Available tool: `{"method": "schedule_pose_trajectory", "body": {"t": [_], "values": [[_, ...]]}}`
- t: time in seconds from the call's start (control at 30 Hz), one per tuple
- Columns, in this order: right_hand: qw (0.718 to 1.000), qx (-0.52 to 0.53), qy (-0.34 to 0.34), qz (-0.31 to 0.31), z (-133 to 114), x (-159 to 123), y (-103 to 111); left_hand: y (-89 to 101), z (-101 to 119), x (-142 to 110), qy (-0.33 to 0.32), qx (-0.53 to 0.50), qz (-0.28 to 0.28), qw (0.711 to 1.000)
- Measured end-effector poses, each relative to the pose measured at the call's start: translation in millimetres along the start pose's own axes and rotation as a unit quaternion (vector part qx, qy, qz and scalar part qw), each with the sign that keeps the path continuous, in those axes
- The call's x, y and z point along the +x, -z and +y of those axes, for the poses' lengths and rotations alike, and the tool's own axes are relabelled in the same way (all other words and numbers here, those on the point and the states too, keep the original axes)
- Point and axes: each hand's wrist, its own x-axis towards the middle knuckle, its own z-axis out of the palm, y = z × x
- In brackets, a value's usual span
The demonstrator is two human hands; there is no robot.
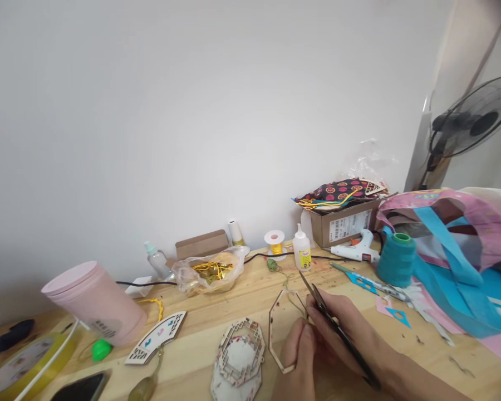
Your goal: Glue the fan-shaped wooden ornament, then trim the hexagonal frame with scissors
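Observation:
My left hand (299,353) is closed around the lower right side of a thin, light wooden octagonal frame (271,320). A thin green cord (291,301) runs from a small green ball of cord (272,265) to the fingertips of that hand. My right hand (346,323) grips dark scissors (332,323), their narrow blades slightly parted and angled up and left beside the frame. The fingers hide part of their handles. Left of my hands lies a patterned lattice piece (242,348) on a pale octagonal base.
Behind stand a glue bottle (303,250), a yellow thread spool (275,245) and a cardboard box (342,223). To the right are a glue gun (359,250), a teal thread cone (396,262) and a bag (442,223). A pink tumbler (98,303) and phone (81,387) are left.

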Motion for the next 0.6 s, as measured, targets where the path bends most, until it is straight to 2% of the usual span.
{"method": "schedule_pose_trajectory", "body": {"t": [0.1,0.23,0.33,0.5,0.6], "values": [[0.999,-0.049,-0.005,0.003,0.5,-0.4,-0.5,-4.0,4.8,-3.4,0.016,-0.008,0.026,0.999],[0.999,-0.029,-0.026,-0.02,2.5,-2.1,-0.3,-4.1,-0.5,-2.1,0.019,-0.065,0.028,0.997],[0.999,-0.023,-0.011,-0.037,3.3,-2.3,1.8,-3.2,-3.2,-0.5,0.024,-0.106,0.025,0.994],[0.996,-0.079,0.039,-0.03,2.8,-0.6,4.8,-4.3,3.1,-4.0,-0.025,-0.067,0.056,0.996],[0.997,-0.078,0.013,-0.021,0.6,-1.2,2.7,-3.9,3.5,-5.9,-0.022,-0.058,0.051,0.997]]}}
